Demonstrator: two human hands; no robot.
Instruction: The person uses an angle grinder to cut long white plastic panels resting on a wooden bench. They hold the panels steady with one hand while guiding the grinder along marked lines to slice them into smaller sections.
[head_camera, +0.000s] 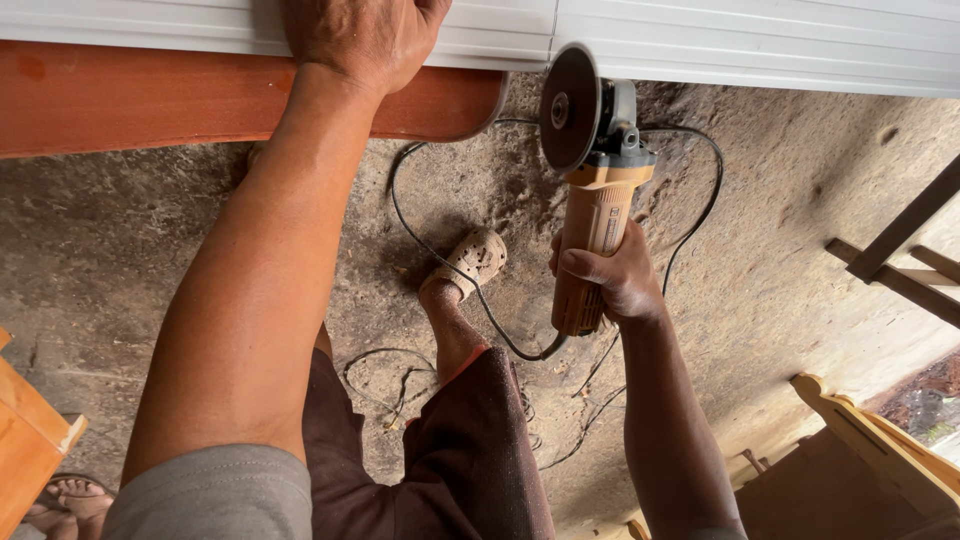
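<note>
Two bare hands at work, seen from above over a rough grey concrete floor (800, 230). Left hand (360, 35) pressed flat near the top edge, on the reddish-brown varnished wooden board (150, 95) where it meets the white ribbed metal panel (750, 45); fingers mostly cut off by the frame, so cannot tell whether spread or curled. Right hand (615, 275) clenched around the yellow-orange plastic body of a corded angle grinder (590, 210), fingers wrapped over the barrel, thumb along the near side. Grinder held upright, head pointing away, its dark round disc (568, 108) standing edge-up just beside the rounded end of the wooden board and just below the white panel; contact with either not clear. Black power cable (440, 250) running from the grinder's tail, looping across the floor past a foot in a tan perforated clog (472, 258), with thinner tangled wire (400, 385) lying nearer. Dark maroon shorts (470, 450) and a grey sleeve (220, 495) low in view. Another person's bare toes in a sandal (75, 497) at the bottom left corner, next to an orange wooden piece (30, 430). Pale unfinished wooden furniture parts (860, 440) at the bottom right, darker wooden slats (900, 255) at the right edge.
</note>
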